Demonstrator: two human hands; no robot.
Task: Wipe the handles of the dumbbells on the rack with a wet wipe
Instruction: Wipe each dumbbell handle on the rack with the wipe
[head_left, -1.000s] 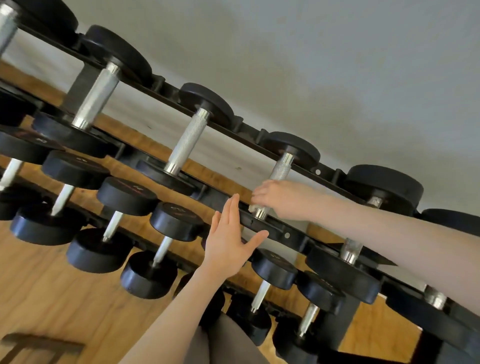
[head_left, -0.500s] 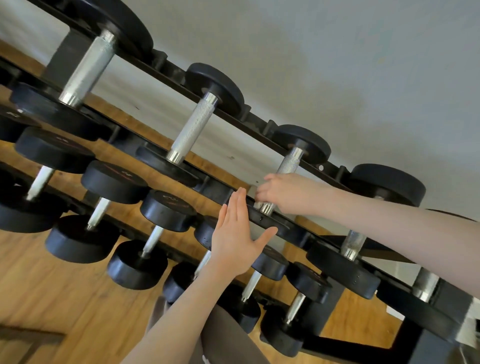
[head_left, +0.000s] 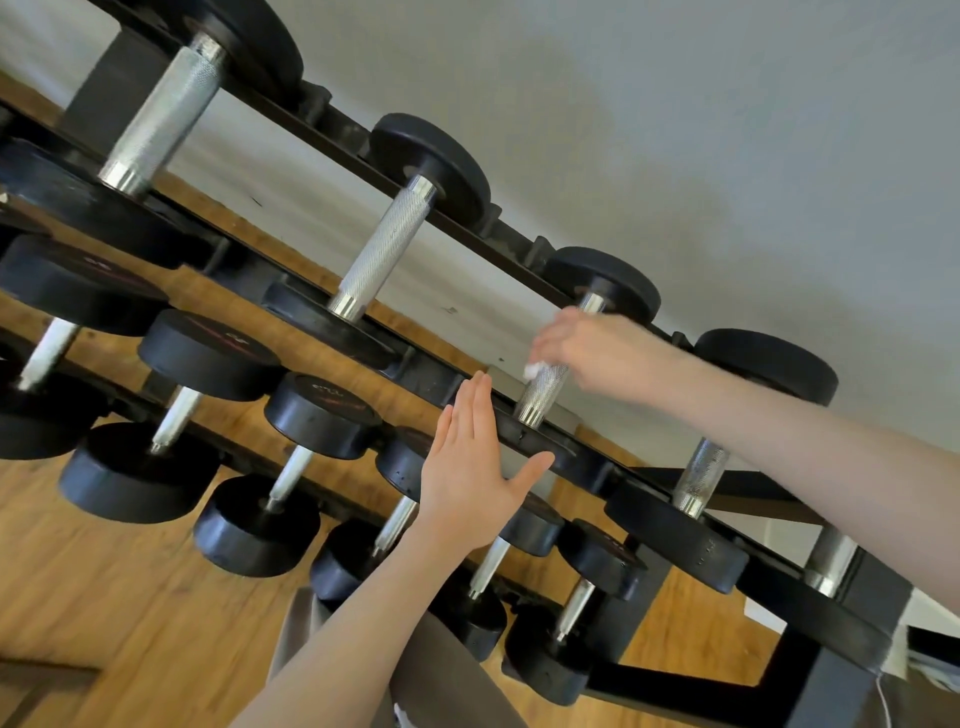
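The right hand (head_left: 576, 345) is curled round the knurled steel handle (head_left: 540, 387) of a dumbbell on the top tier of the rack (head_left: 332, 122), with a scrap of white wet wipe (head_left: 534, 370) pinched against the metal and showing just below the fingers. It sits on the upper part of that handle, close to the far black head (head_left: 605, 283); the lower part down to the collar is bare. To do this stroke well, the grip should probably stay wrapped fully round, slide the whole way down to the near head (head_left: 530, 441) and twist a little so the knurling is cleaned all round. The left hand (head_left: 470, 467), fingers straight and together with the thumb spread, lies flat against that near head, below the handle, apparently steadying it. Unwiped-looking handles lie on either side of this one.
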